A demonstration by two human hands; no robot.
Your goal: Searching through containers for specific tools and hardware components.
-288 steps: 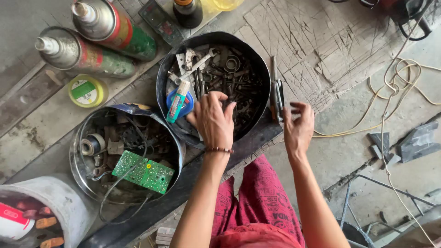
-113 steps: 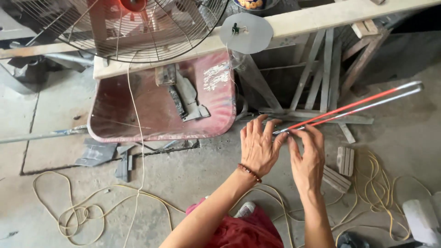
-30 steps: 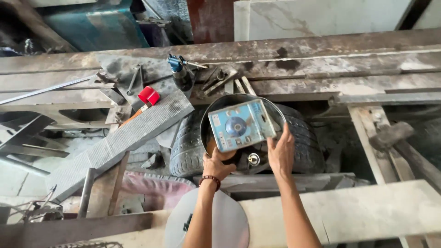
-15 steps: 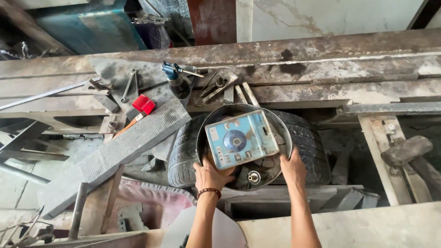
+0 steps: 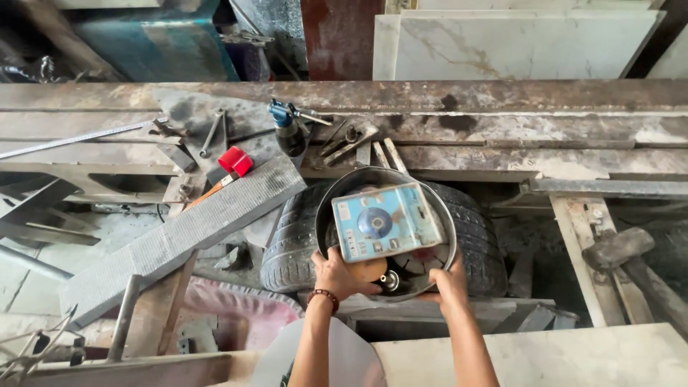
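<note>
A round dark metal bowl (image 5: 437,208) rests on a black tyre (image 5: 481,247). A flat light-blue packet (image 5: 385,221) with a disc pictured on it lies across the bowl, above dark metal parts and a brown rounded piece. My left hand (image 5: 338,274) grips the bowl's near left rim. My right hand (image 5: 448,282) grips the near right rim. Both forearms reach up from the bottom edge, and a beaded bracelet circles the left wrist.
A rusty steel beam (image 5: 502,122) runs across behind the tyre, with a blue torch (image 5: 287,129), wrenches and a red-capped tool (image 5: 233,162) on it. A grey ribbed plank (image 5: 179,236) slants at left. A hammer (image 5: 631,258) lies at right. Marble slabs stand behind.
Over the last second the bowl with the blue packet has come down a little onto the tyre, my hands still on its rim. Earlier frames show other spots in the workshop.
</note>
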